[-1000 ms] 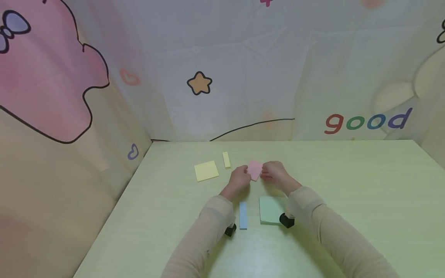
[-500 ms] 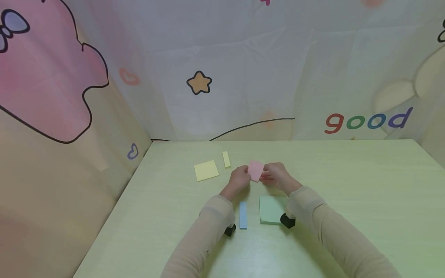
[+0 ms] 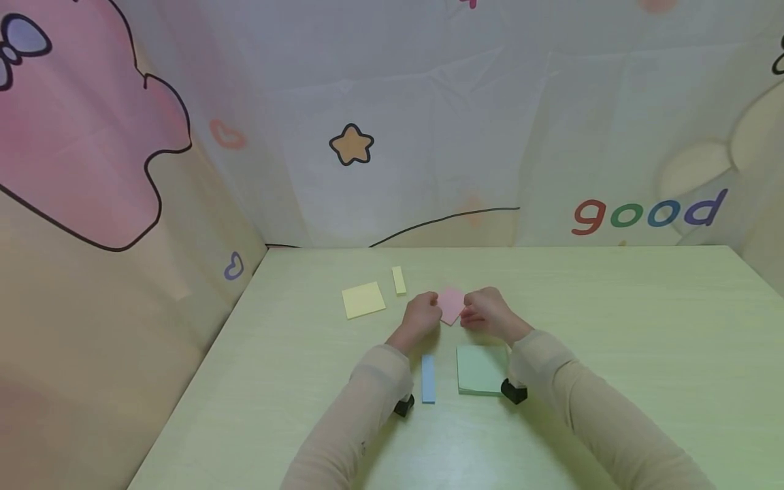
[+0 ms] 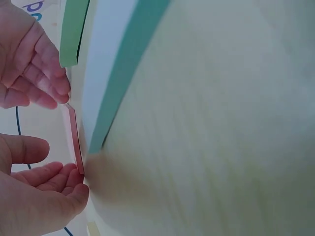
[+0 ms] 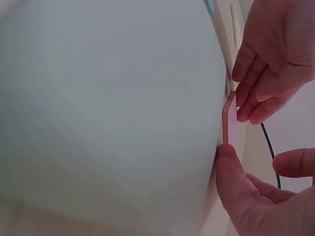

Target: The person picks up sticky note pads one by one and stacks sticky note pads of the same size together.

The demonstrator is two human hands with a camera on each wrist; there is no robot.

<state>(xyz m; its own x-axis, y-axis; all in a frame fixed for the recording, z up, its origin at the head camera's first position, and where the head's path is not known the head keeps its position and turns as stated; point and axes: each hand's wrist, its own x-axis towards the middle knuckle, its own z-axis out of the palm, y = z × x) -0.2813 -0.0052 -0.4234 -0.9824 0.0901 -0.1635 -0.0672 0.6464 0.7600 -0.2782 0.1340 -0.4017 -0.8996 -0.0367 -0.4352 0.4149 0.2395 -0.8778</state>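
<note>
A pink sticky note pad (image 3: 451,306) lies on the table between my two hands in the head view. My left hand (image 3: 422,313) touches its left edge with bent fingertips. On the other side, the fingers of my right hand (image 3: 490,312) rest against the right edge. Both wrist views show the thumbs held away from the pad, with the fingers loosely bent. The pad's thin side (image 5: 230,118) faces the right wrist camera. Nearer the body lie a narrow blue sticky note pad (image 3: 428,379) and a square green sticky note pad (image 3: 481,370).
A square yellow sticky note pad (image 3: 364,301) lies to the left of the hands, and a narrow yellow one (image 3: 399,280) beside it. The pale table (image 3: 625,340) meets a printed curtain (image 3: 429,150) at its back edge.
The pink pad has turned a little between the fingers, so its near corner now points toward the body. The right hand and sleeve have shifted slightly right, uncovering more of the green pad.
</note>
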